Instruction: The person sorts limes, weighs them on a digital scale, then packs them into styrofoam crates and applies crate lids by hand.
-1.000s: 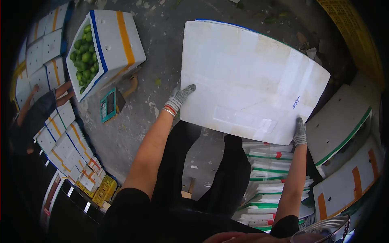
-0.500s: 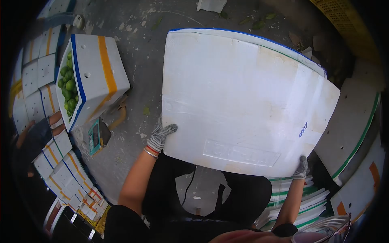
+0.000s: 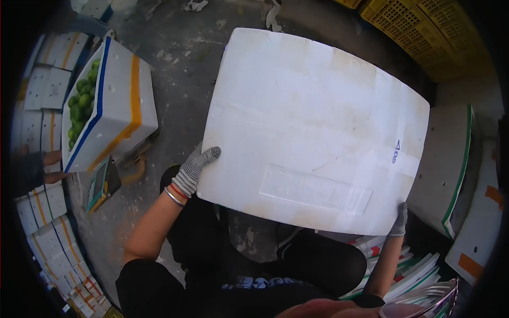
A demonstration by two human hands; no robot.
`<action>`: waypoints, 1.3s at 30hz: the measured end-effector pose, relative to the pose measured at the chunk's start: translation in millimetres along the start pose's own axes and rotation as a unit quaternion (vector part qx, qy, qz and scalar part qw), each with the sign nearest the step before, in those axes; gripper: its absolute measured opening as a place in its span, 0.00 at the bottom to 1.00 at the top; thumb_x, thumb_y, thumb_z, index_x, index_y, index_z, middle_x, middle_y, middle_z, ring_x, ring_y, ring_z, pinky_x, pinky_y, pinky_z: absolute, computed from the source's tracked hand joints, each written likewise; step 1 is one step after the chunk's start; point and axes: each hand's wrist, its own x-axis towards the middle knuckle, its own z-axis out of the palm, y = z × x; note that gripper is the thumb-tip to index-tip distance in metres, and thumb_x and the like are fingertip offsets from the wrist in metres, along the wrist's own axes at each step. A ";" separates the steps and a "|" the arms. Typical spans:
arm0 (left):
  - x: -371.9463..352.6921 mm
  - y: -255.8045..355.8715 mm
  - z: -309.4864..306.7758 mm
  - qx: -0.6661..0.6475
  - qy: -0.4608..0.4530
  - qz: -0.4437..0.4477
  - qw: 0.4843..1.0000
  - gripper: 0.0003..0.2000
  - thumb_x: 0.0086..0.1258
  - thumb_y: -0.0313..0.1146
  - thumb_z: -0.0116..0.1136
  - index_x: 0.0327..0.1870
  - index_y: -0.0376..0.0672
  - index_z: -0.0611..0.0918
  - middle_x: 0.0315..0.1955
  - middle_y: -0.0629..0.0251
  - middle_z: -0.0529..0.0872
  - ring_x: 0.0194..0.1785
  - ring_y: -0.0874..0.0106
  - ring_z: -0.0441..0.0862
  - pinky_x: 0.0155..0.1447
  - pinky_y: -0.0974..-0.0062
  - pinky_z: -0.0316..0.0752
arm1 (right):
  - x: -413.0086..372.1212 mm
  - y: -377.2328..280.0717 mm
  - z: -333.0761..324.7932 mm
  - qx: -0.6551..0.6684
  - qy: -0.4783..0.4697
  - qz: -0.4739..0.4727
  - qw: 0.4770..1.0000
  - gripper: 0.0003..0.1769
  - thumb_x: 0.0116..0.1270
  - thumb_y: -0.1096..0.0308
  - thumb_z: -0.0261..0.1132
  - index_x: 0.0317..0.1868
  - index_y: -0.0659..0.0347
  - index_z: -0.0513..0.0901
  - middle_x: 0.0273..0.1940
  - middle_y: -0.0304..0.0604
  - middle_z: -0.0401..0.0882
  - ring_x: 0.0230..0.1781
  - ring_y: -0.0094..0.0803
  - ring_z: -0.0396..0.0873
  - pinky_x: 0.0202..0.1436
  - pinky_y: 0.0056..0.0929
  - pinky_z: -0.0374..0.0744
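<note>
A large white foam lid or box (image 3: 313, 127) with "400"-like blue writing near its right side fills the middle of the view, above my crossed or bent legs. At its lower left corner is my left hand (image 3: 196, 167), in a grey striped glove, thumb on the face and fingers hidden behind the edge. My right hand (image 3: 399, 220), also gloved, grips the lower right edge. How deep the foam piece is cannot be seen from here.
A foam box with yellow tape (image 3: 127, 100) holds green fruit (image 3: 82, 103) at left, above a teal-edged scale (image 3: 98, 185). Stacked white boxes (image 3: 50, 212) and a person's arms (image 3: 52, 167) are farther left. Yellow crates (image 3: 419, 32) stand upper right; foam lids (image 3: 419, 273) lie lower right.
The foam piece has tilted and shifted slightly left, so its blue and green far rim no longer shows. Both hands still hold it. The view has turned, bringing more yellow crates into sight.
</note>
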 end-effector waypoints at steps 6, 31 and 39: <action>-42.4 -50.6 -20.2 0.066 -0.035 0.144 0.987 0.45 0.44 0.39 0.67 0.65 0.37 0.55 0.55 0.57 0.67 0.58 0.66 0.64 0.62 0.71 0.59 | -12.5 95.3 -63.9 0.141 -0.130 -0.126 0.973 0.52 0.47 0.34 0.60 0.64 0.62 0.55 0.62 0.46 0.57 0.62 0.40 0.58 0.63 0.42 0.60; -17.0 -52.1 -9.6 0.036 0.079 0.162 0.983 0.40 0.46 0.35 0.67 0.61 0.34 0.60 0.53 0.57 0.70 0.57 0.68 0.66 0.61 0.75 0.60 | -6.6 -39.5 83.7 0.175 0.032 0.035 0.983 0.38 0.57 0.41 0.45 0.63 0.56 0.58 0.62 0.46 0.58 0.64 0.44 0.53 0.63 0.47 0.54; -66.2 -33.0 -16.1 0.039 -0.066 0.103 0.992 0.43 0.48 0.33 0.67 0.66 0.41 0.54 0.59 0.61 0.63 0.62 0.69 0.60 0.64 0.72 0.54 | 53.9 -16.4 260.0 0.068 -0.103 -0.046 0.991 0.36 0.59 0.43 0.45 0.63 0.58 0.59 0.62 0.48 0.57 0.63 0.45 0.55 0.64 0.47 0.55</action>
